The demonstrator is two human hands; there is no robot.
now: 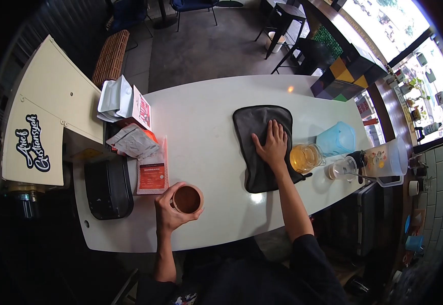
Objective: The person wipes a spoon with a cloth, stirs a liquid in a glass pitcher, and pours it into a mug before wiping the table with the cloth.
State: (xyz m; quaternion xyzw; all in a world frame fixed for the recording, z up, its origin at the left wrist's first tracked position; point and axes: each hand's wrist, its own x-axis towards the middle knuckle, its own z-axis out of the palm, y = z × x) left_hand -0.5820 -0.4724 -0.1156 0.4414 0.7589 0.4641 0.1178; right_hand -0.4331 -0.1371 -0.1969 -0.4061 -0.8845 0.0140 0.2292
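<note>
Left hand [168, 213] grips cup [187, 199]; right hand [271, 145] flat on cloth [254, 119] — jar [305, 157] beside

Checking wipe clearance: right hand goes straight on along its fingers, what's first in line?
Looks free: beyond the right hand the dark cloth ends, then bare white counter up to its far edge, as far as visible.

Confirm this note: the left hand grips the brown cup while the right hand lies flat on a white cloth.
Wrong on one point: the cloth is dark grey, not white. The head view shows the right hand flat on it while the left hand grips the brown cup.
</note>
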